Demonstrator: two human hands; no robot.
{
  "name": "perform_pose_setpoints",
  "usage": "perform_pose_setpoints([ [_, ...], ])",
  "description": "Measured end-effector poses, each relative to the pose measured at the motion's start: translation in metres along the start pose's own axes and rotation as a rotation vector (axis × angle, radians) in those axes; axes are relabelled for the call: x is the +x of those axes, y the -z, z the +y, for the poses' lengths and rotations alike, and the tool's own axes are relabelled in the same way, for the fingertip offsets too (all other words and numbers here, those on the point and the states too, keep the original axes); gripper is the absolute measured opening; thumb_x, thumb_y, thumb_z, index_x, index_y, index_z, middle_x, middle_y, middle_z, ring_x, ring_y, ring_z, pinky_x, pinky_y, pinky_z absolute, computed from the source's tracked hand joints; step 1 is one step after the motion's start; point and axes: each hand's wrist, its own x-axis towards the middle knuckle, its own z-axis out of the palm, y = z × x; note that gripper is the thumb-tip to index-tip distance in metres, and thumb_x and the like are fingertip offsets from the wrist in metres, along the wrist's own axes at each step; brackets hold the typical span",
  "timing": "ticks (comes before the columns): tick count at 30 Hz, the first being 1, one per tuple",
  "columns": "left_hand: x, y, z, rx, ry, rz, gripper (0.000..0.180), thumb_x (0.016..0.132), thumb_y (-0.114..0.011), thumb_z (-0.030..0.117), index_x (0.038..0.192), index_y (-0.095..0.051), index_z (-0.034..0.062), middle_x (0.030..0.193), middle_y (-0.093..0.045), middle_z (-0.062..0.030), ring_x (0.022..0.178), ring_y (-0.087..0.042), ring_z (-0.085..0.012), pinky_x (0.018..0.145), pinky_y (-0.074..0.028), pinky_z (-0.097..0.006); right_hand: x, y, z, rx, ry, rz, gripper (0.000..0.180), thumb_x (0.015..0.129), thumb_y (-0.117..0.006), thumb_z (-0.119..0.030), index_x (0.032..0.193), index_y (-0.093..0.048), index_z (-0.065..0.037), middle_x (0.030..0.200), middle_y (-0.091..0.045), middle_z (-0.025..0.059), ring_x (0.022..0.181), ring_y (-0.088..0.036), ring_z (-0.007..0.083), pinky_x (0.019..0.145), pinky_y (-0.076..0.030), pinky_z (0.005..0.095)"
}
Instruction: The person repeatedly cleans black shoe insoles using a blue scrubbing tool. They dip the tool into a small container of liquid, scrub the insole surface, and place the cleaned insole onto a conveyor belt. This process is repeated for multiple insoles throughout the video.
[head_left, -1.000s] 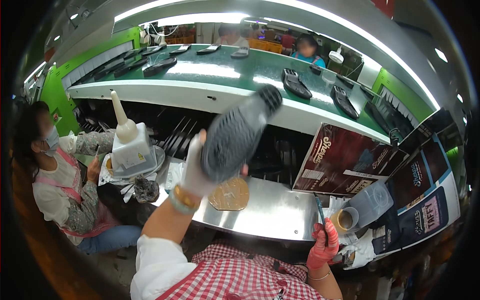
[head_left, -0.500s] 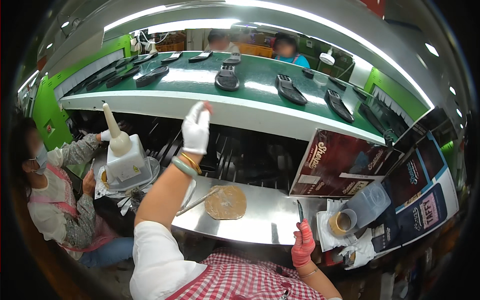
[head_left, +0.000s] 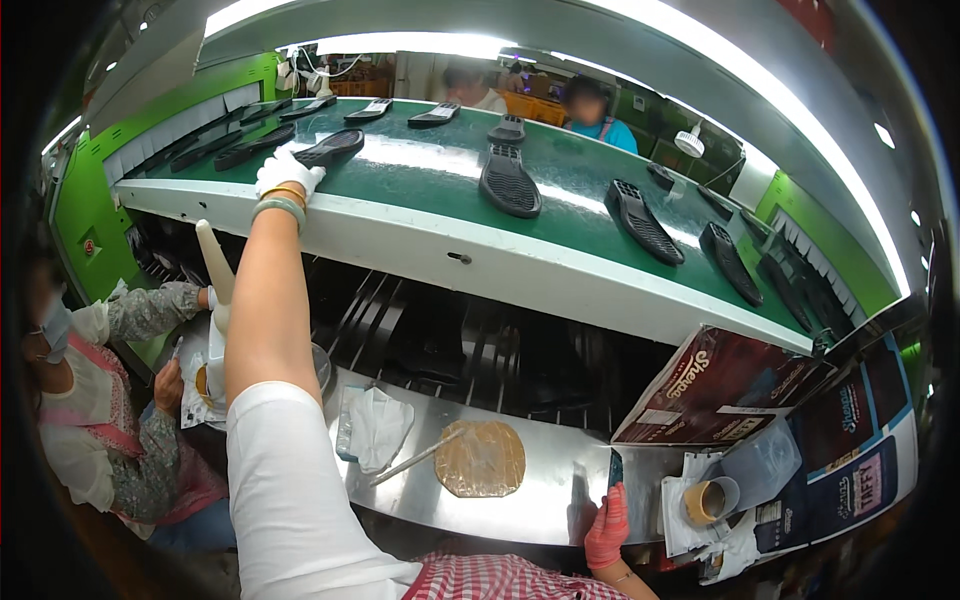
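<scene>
At the frame's upper left, the white-gloved left hand (head_left: pixel 290 175) touches the near end of a black, elongated shoe sole (head_left: pixel 332 148) on the glossy green belt (head_left: pixel 420 185); I cannot tell whether it grips. Lower right, the red-gloved right hand (head_left: pixel 606 530) pinches a slim dark tool (head_left: pixel 615 468) beside the shiny steel bench (head_left: pixel 545 500).

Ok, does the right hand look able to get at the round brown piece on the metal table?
Probably yes: only bare metal tabletop shows between the red-gloved right hand and the round brown piece, though the slim tool it holds may hamper a grasp.
</scene>
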Motion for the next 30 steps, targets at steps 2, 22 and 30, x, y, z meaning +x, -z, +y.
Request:
perform_pose_setpoints([
  [2,0.009,0.0,0.001,0.014,-0.028,-0.071,0.082,0.068,-0.073,0.053,0.133,-0.041,0.014,0.127,-0.052,-0.0123,0.117,-0.051,-0.0267,0.099,-0.041,-0.037,-0.006,-0.002,0.004,0.028,-0.038,-0.025,0.041,0.084,-0.051,0.002,0.125,-0.05,-0.003,0.123,-0.052,0.0267,0.108,-0.055,0.0412,0.088,-0.049,0.0402],
  [22,-0.116,0.02,0.014,-1.1,-0.334,0.187,0.048,0.078,-0.071,0.032,0.112,-0.062,-0.0009,0.094,-0.065,-0.0127,0.083,-0.057,-0.0165,0.075,-0.046,-0.029,-0.008,-0.008,0.006,0.148,0.001,0.086,0.04,0.087,-0.046,0.004,0.127,-0.048,-0.002,0.128,-0.048,0.0251,0.108,-0.056,0.0373,0.087,-0.048,0.0379],
  [30,-0.445,0.033,-0.066,-1.177,-0.791,-0.211,0.07,0.062,-0.077,0.021,0.127,-0.053,0.0076,0.115,-0.047,-0.0157,0.107,-0.048,-0.0297,0.094,-0.038,-0.038,-0.018,0.065,0.0,0.464,-0.385,0.232,0.038,0.098,-0.037,-0.012,0.135,-0.04,-0.003,0.129,-0.051,0.011,0.102,-0.06,0.0215,0.079,-0.048,0.029],
])
